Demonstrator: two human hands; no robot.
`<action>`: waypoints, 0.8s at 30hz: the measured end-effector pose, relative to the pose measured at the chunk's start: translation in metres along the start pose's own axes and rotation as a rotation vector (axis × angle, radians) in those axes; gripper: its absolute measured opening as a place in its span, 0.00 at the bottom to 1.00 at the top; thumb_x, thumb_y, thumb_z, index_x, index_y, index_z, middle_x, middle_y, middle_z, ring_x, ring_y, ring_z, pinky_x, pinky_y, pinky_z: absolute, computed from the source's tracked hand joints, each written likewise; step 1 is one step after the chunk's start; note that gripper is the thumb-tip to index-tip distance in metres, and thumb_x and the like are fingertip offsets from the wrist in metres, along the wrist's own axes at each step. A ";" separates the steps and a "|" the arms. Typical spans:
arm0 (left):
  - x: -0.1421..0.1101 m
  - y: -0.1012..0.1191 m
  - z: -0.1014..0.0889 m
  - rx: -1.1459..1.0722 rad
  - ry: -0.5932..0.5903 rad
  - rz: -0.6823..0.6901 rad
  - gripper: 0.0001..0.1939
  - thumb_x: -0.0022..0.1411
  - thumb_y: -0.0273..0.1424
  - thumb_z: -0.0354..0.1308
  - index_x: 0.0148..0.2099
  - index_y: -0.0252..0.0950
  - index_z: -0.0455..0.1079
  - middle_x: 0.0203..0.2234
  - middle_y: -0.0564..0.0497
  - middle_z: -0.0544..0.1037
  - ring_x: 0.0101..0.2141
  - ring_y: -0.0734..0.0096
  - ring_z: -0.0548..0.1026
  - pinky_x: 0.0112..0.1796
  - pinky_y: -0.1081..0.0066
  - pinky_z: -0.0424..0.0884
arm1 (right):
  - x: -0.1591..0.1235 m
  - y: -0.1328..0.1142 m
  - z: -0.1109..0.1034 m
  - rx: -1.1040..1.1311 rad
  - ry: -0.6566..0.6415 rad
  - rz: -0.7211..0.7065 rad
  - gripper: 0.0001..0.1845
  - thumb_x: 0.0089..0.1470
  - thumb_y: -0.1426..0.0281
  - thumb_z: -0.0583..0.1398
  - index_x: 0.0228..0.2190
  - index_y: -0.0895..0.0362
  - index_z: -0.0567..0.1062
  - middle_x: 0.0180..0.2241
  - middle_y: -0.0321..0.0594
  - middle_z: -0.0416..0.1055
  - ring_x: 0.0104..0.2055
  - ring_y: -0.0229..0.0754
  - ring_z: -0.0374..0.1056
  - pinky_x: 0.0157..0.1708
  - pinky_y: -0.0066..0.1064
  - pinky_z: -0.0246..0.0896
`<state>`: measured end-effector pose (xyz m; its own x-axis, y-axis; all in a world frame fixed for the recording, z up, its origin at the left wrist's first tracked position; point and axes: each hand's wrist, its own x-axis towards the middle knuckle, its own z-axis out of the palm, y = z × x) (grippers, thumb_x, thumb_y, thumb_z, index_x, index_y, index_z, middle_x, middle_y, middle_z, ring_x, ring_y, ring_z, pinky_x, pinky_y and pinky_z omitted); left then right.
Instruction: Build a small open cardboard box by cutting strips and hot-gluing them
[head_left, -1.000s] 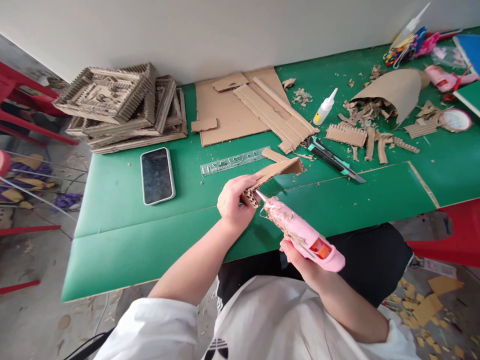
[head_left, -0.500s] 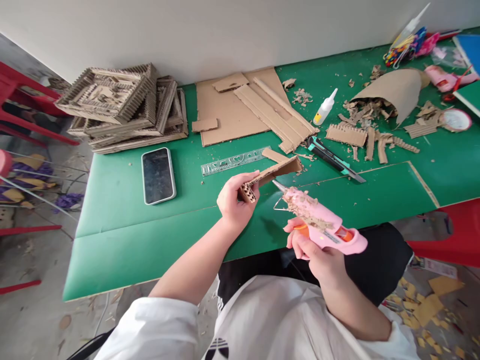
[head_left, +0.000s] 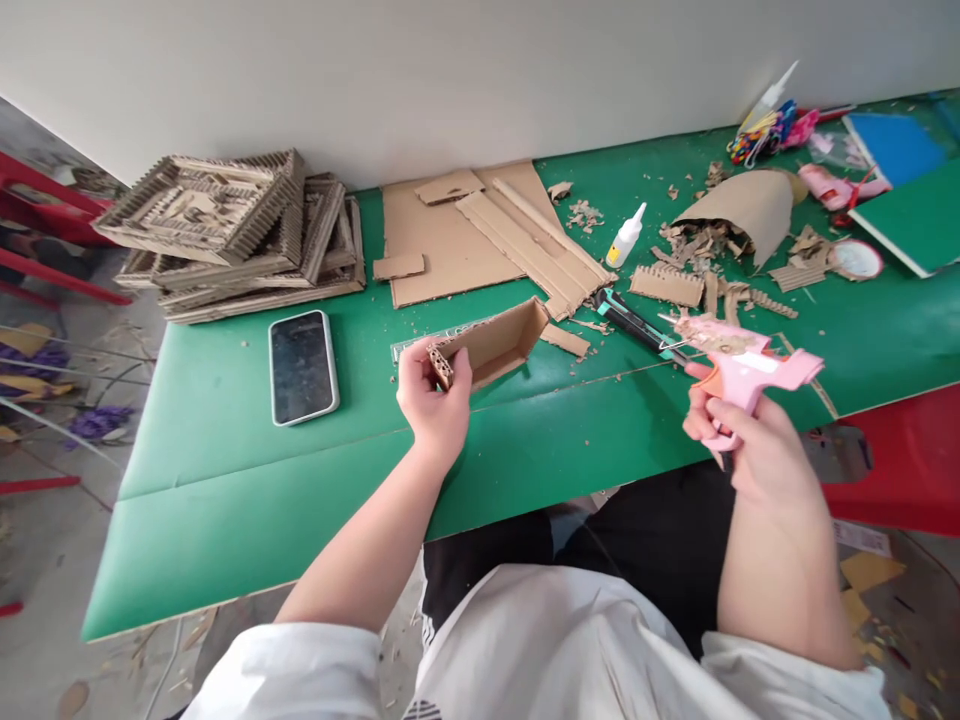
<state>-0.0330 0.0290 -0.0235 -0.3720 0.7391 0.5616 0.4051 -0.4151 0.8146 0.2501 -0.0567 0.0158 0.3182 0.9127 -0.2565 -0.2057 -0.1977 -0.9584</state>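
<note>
My left hand (head_left: 435,395) grips one end of a folded cardboard piece (head_left: 499,345), tilted above the table with raised walls along its sides. Off to the right, my right hand (head_left: 746,435) is wrapped round the handle of a pink hot glue gun (head_left: 739,355). Bits of cardboard and dried glue cling to its barrel, and its nozzle points left, away from the cardboard piece. Beneath the nozzle lies a teal and black utility knife (head_left: 637,325). A clear ruler (head_left: 409,347) shows partly behind my left hand. One small cardboard strip (head_left: 566,341) rests beside the folded piece.
Stacked corrugated cardboard frames (head_left: 232,225) stand at the back left, with a phone (head_left: 304,367) before them. Flat cardboard sheets (head_left: 450,245), a glue bottle (head_left: 625,237) and cardboard scraps (head_left: 667,285) lie further back. A red stool (head_left: 900,460) is at the right.
My right hand has carried the glue gun right, away from the cardboard. My left hand has turned the folded piece so its inner side shows, and the small strip now lies apart from it.
</note>
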 end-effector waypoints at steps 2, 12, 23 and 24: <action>0.002 0.001 0.000 -0.025 0.008 -0.030 0.10 0.53 0.27 0.61 0.38 0.35 0.65 0.27 0.58 0.68 0.24 0.83 0.67 0.28 0.79 0.65 | 0.006 -0.007 -0.014 -0.056 0.002 -0.023 0.26 0.37 0.70 0.68 0.43 0.54 0.74 0.32 0.35 0.70 0.25 0.33 0.63 0.25 0.30 0.64; 0.015 -0.009 0.000 -0.302 0.064 -0.396 0.13 0.50 0.33 0.64 0.36 0.36 0.65 0.28 0.57 0.67 0.30 0.79 0.67 0.36 0.77 0.66 | 0.037 -0.048 -0.080 -0.414 0.408 -0.152 0.17 0.32 0.73 0.67 0.31 0.57 0.76 0.20 0.35 0.65 0.21 0.34 0.62 0.15 0.25 0.46; 0.054 -0.032 -0.025 -0.759 0.231 -0.831 0.15 0.47 0.34 0.53 0.40 0.39 0.67 0.39 0.49 0.76 0.45 0.63 0.74 0.43 0.67 0.73 | 0.060 -0.023 -0.153 -0.365 0.344 0.194 0.05 0.39 0.72 0.66 0.23 0.58 0.75 0.23 0.42 0.69 0.25 0.40 0.67 0.23 0.31 0.70; 0.054 -0.036 -0.026 -0.738 0.217 -0.837 0.15 0.47 0.36 0.53 0.39 0.40 0.67 0.38 0.49 0.76 0.45 0.62 0.74 0.42 0.67 0.73 | 0.059 -0.018 -0.156 -0.361 0.317 0.215 0.08 0.39 0.68 0.68 0.23 0.57 0.76 0.24 0.43 0.69 0.25 0.40 0.67 0.22 0.31 0.70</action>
<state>-0.0894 0.0704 -0.0187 -0.4605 0.8534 -0.2442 -0.6024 -0.0983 0.7921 0.4174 -0.0551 -0.0015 0.5797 0.6960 -0.4237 0.0168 -0.5301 -0.8478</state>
